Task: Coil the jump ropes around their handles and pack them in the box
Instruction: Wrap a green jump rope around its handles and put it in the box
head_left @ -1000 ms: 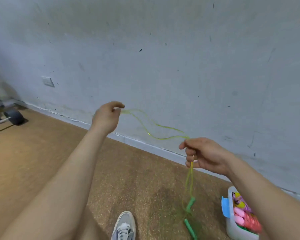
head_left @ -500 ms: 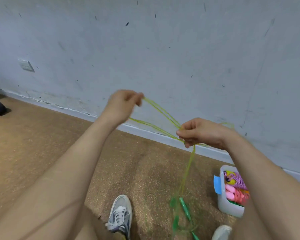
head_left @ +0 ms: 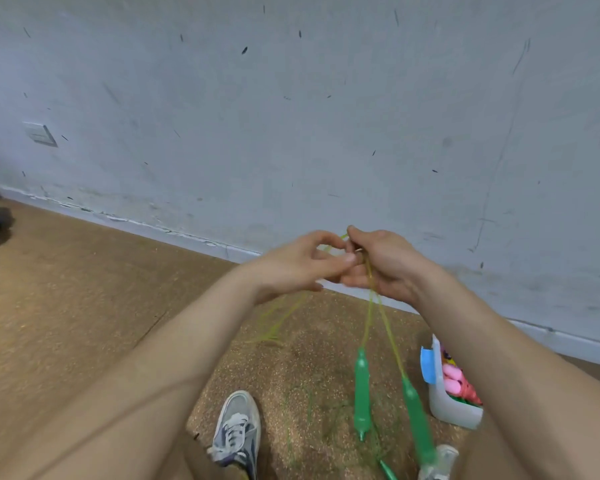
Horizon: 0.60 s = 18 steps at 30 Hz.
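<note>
A thin yellow-green jump rope (head_left: 370, 306) hangs doubled from my hands, which meet in front of me above the floor. My right hand (head_left: 383, 265) grips the gathered strands. My left hand (head_left: 298, 263) pinches a loop of the same rope right beside it, fingertips touching the right hand. Two green handles (head_left: 362, 393) dangle below on the strands, the right one blurred. More rope trails down to the left of my hands. The white box (head_left: 451, 407) stands on the floor at the right, with pink and red ropes inside.
A grey wall with a white skirting runs close ahead. The floor is brown cork. My grey sneaker (head_left: 238, 429) is at the bottom centre, another shoe (head_left: 439, 462) at the bottom right. A wall socket (head_left: 40, 134) is at the left.
My left hand has swung right from arm's length until it meets my right hand, folding the rope. The green handles have risen off the floor and now dangle.
</note>
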Tool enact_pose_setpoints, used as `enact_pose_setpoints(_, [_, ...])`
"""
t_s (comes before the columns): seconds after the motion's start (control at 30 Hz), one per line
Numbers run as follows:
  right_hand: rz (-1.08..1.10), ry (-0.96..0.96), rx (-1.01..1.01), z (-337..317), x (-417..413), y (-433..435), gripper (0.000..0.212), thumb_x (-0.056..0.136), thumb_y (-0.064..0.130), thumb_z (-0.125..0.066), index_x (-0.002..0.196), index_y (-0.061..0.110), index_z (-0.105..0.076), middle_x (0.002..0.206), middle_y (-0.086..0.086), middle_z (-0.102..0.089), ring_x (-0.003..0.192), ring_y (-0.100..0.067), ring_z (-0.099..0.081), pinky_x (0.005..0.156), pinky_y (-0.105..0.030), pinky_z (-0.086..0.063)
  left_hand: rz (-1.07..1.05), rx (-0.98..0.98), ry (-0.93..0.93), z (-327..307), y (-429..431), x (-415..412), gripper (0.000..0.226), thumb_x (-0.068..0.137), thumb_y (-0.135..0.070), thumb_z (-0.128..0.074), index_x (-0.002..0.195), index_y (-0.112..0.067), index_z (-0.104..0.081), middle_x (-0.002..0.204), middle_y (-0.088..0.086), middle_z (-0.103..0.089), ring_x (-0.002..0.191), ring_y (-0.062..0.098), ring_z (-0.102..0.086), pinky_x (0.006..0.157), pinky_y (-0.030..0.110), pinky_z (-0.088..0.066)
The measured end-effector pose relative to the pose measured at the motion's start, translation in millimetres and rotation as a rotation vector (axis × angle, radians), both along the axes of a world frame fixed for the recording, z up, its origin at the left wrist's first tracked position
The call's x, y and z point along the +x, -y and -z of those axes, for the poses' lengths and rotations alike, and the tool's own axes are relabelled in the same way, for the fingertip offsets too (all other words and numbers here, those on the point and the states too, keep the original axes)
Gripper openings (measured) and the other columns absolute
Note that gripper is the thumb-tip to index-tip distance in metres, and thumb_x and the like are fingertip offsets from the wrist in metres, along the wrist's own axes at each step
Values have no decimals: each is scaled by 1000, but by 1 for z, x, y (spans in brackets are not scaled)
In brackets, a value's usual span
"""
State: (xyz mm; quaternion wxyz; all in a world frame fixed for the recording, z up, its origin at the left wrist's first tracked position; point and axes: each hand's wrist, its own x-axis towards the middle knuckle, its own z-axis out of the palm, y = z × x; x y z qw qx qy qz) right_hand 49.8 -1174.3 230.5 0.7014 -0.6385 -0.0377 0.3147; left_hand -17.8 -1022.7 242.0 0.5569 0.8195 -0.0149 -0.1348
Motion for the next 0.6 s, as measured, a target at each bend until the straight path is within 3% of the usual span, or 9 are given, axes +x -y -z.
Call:
enact_pose_setpoints(0.1, [210,-140,247,0,7,-2,35,103,25,-43,74,5,-47,59,-14,-55,52,-27,-64,54,-32,-57,-88,-145,-64,22,16,2,43,86,-39,-65,121,-20,-48,106,2,-73,102,15,-68,95,40,-47])
enact_pose_setpoints(0.2, [303,-204,474,0,11,-6,33,103,21,-43,75,4,-49,53,-10,-53,50,-24,-63,67,-37,-59,71,-105,-134,38,23,1,24,94,-30,-58,111,-13,-56,102,5,-73,101,16,-67,101,38,-45])
enact_pose_setpoints(0.27, [375,-188,543,-2,11,-8,34,104,20,-40,75,5,-48,50,-8,-51,47,-21,-59,67,-38,-59,181,29,-108,45,26,0,15,98,-24,-52,101,-12,-61,93,0,-70,88,9,-64,88,31,-47])
enact_pose_setpoints(0.33, [525,-178,616,-3,17,-3,36,105,20,-36,75,5,-47,52,-9,-49,45,-20,-55,68,-39,-58,148,191,-52,42,23,2,19,98,-25,-50,92,-14,-64,83,-6,-69,78,8,-60,76,31,-48])
enact_pose_setpoints(0.4, [587,-155,527,-1,24,4,37,105,26,-35,83,1,-51,68,-13,-55,60,-24,-62,75,-41,-56,38,147,-56,38,17,6,20,100,-23,-46,88,-14,-61,81,1,-71,77,13,-66,72,31,-53])
enact_pose_setpoints(0.5, [233,-107,93,14,21,8,61,95,60,-39,118,6,-53,108,-12,-63,105,-25,-61,88,-47,-49,-180,-209,-36,25,11,11,23,102,-17,-40,87,-11,-56,79,12,-66,63,16,-68,59,25,-56])
enact_pose_setpoints(0.6, [-294,-92,-29,24,3,3,80,81,80,-32,128,18,-54,114,-10,-66,109,-27,-61,79,-39,-45,-299,-566,15,14,2,22,23,104,-14,-35,90,-7,-53,76,13,-69,64,19,-70,60,27,-58])
